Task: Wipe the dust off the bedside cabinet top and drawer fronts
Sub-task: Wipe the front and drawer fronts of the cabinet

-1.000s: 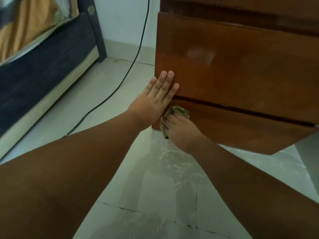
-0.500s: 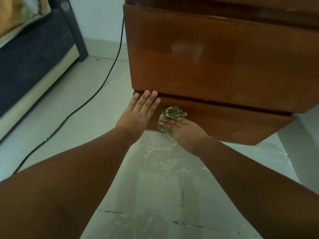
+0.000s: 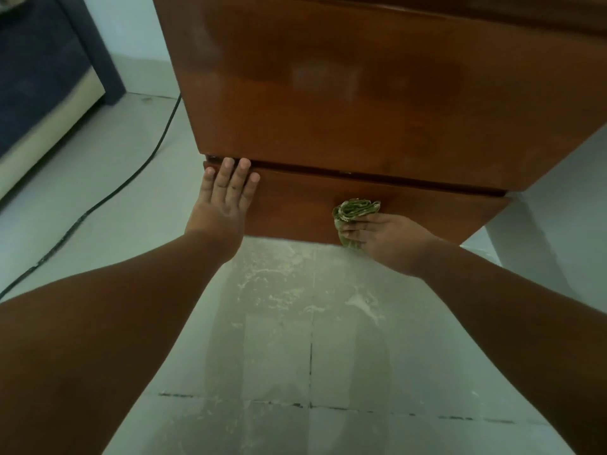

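A brown wooden bedside cabinet fills the upper middle of the head view, showing a tall upper drawer front and a narrow lower drawer front. My left hand lies flat, fingers apart, against the left end of the lower drawer front, fingertips at the gap between the drawers. My right hand grips a bunched green cloth and presses it onto the lower drawer front near its middle. The cabinet top is out of view.
A black cable runs across the pale tiled floor left of the cabinet. A dark bed frame stands at the far left. White dust marks lie on the tiles below the cabinet. A white wall is behind.
My right hand has slid the cloth rightward along the lower drawer front. My left hand moved down from the upper drawer front to the lower one. The view shifted right.
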